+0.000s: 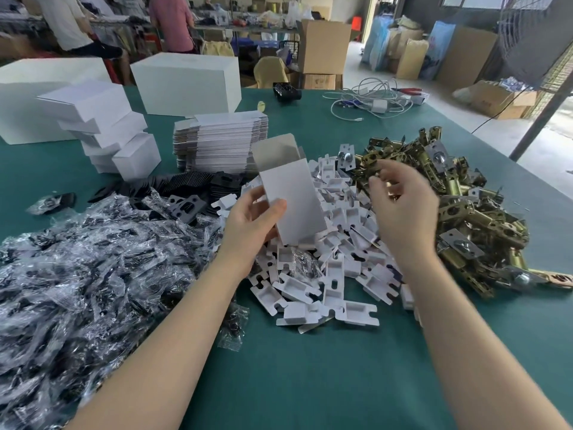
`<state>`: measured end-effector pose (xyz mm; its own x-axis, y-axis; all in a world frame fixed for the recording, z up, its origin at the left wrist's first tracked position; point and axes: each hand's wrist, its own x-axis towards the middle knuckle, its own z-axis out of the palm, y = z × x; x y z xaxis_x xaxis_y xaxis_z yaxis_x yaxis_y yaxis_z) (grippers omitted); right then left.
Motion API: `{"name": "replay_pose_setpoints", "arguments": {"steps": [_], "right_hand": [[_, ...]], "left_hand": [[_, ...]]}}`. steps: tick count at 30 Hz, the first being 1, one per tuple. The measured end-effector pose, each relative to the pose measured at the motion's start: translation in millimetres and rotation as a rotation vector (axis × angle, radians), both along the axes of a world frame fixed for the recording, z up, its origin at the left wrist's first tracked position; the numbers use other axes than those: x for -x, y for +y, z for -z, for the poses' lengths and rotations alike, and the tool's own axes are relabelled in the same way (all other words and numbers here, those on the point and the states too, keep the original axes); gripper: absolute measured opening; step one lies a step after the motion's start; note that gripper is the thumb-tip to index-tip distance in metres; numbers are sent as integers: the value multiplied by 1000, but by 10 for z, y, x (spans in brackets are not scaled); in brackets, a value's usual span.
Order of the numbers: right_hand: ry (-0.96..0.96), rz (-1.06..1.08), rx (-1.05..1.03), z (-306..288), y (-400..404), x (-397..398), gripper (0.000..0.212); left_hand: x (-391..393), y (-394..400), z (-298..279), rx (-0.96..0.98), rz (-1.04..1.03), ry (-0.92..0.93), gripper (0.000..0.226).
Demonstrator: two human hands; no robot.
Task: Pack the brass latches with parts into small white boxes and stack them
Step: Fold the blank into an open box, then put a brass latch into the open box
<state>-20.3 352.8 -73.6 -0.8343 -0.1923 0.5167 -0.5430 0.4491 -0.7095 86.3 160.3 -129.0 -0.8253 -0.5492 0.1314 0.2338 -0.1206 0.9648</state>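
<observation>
Left hand [248,225] grip clasps small white box [293,203], open end tilted up toward latches for loading. Right hand [403,206] over brass latch pile [465,206], fingers curled; blurred, cannot tell if grip holds anything. Finished boxes [111,131] stacked far-left on surface [310,383].

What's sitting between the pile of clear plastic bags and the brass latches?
In the head view, a heap of white card inserts lies between the plastic bags and the brass latches, with the left hand holding a small white box over it.
</observation>
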Motion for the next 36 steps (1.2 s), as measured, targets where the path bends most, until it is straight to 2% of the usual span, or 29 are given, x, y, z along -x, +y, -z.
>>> {"name": "replay_pose_setpoints", "arguments": {"steps": [2, 5, 8, 12, 14, 18, 22, 25, 28, 30, 33, 36], "right_hand": [[43, 100, -346, -235, 159, 243, 30], [-19, 232, -953, -511, 397, 523, 19], [21, 230, -1272, -638, 528, 635, 13], [151, 99, -1601, -566, 581, 683, 28], [235, 17, -1651, -506, 597, 712, 26], [430, -42, -1774, -373, 549, 685, 8], [410, -28, -1825, -355, 456, 634, 5], [356, -63, -1710, -469, 474, 689, 17], [208, -104, -1366, -597, 593, 827, 44], [192, -140, -1255, -616, 666, 856, 48], [216, -189, -1293, -474, 721, 812, 39], [385, -166, -1369, -278, 735, 782, 49]], "left_hand": [[8, 4, 14, 9, 0, -7, 37], [27, 3, 29, 2, -6, 4, 31], [30, -2, 14, -19, -4, 2, 28], [19, 2, 8, -4, 26, 4, 32], [8, 5, 8, 11, 37, 5, 41], [-2, 23, -1, 25, 49, -4, 56], [-8, 10, -4, 37, 57, -1, 57], [-6, 10, 1, 21, 58, 1, 54], [-3, 1, 13, 24, 65, -6, 50], [-4, 0, 9, 27, 69, -4, 52], [-19, 16, -22, 30, 75, -4, 55], [-30, 24, -35, 43, 89, -7, 52]]}}
